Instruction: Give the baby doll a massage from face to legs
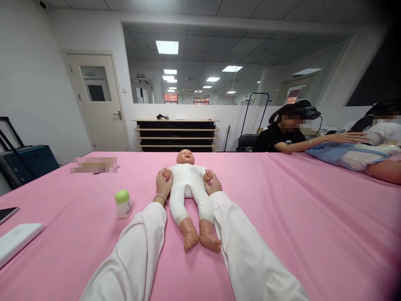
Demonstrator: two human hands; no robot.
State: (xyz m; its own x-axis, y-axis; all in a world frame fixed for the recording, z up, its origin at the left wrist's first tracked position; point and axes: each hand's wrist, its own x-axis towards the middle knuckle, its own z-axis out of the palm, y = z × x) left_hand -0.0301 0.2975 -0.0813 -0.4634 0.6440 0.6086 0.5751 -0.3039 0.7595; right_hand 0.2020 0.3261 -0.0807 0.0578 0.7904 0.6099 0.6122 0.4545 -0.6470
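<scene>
A baby doll (188,177) with a white cloth body lies on its back on the pink-covered table (194,276), its head away from me and its bare feet towards me. My left hand (163,185) is closed around the doll's hand on the left side. On the other side, my right hand (214,184) grips the doll's other hand, thumb against it. Part of the fingers of both hands is hidden behind the doll's hands and arms. To the left of my left forearm stands a small white jar (123,205) with a green lid.
At the left edge lie a white flat box (19,241) and a dark phone-like slab (8,214). A blurred flat item (95,164) is at the far left. Across the table on the right, a person (288,129) in black reaches over another doll (354,156). A blue suitcase (31,163) stands beyond the left edge.
</scene>
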